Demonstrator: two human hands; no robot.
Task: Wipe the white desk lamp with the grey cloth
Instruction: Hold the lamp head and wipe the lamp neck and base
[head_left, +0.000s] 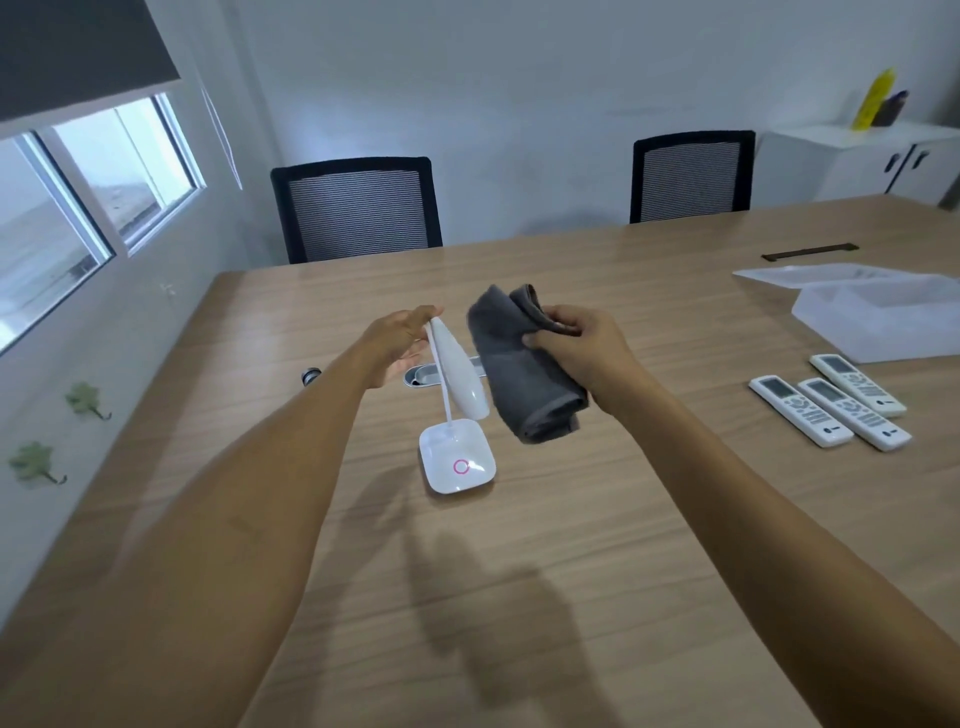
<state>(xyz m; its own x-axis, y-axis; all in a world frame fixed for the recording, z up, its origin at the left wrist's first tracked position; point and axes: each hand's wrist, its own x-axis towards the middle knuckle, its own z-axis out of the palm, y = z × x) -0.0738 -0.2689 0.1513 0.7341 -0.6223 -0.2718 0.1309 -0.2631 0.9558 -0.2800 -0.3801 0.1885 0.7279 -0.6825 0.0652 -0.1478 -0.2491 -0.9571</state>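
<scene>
The white desk lamp (460, 387) stands on the wooden table (623, 519), its square base with a pink ring nearest me and its long head tilted down over the neck. My left hand (400, 343) grips the top of the lamp where the neck meets the head. My right hand (576, 348) holds the folded grey cloth (519, 374) just right of the lamp head. The cloth hangs down beside the head, close to it; whether they touch is unclear.
Three white remote controls (831, 410) lie on the right. A clear plastic box (883, 317) with its lid sits behind them. A cable port (431, 375) is set in the table behind the lamp. Two black chairs (358, 208) stand at the far edge.
</scene>
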